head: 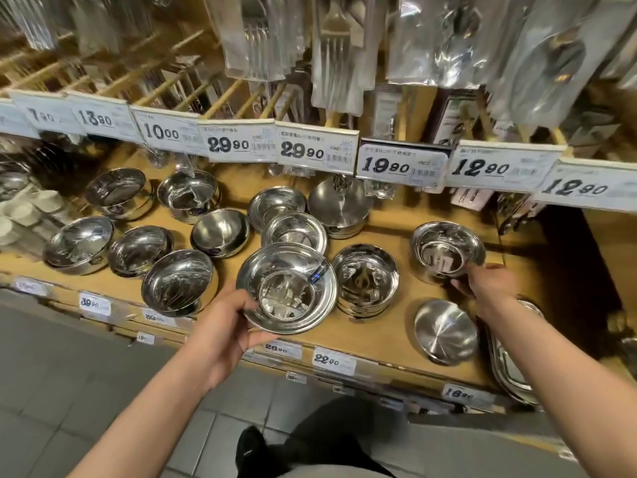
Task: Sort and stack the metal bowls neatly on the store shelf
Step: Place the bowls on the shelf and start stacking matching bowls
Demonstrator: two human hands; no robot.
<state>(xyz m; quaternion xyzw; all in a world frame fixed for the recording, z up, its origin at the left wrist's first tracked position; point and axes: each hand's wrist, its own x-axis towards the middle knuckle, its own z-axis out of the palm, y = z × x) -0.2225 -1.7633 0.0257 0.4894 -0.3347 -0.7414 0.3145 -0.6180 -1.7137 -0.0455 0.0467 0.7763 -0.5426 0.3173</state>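
Partly hidden, your right hand (pixel 482 284) sits behind its own wrist — the fingers curl at the near rim of a deep steel bowl (pixel 446 251) on the right of the shelf (pixel 386 322), but whether they truly grip it you cannot tell. Your left hand (pixel 224 326) is clearer: thumb over the near rim, fingers under, holding a wide flared bowl (pixel 287 288) tilted toward you above the shelf's front edge. It is polished and mirror-bright, with a dark sticker on its inner wall. Just right of it stands a straight-walled stack of bowls (pixel 367 281); further right an upturned bowl (pixel 446 331) shows its brushed base. More bowls crowd the left — reflections blur how many nest in each. A tray (pixel 510 370) at the far right is cut off by your forearm. Price tags (pixel 313 151) overhang the back row; packaged cutlery (pixel 337 46) above is smeared.
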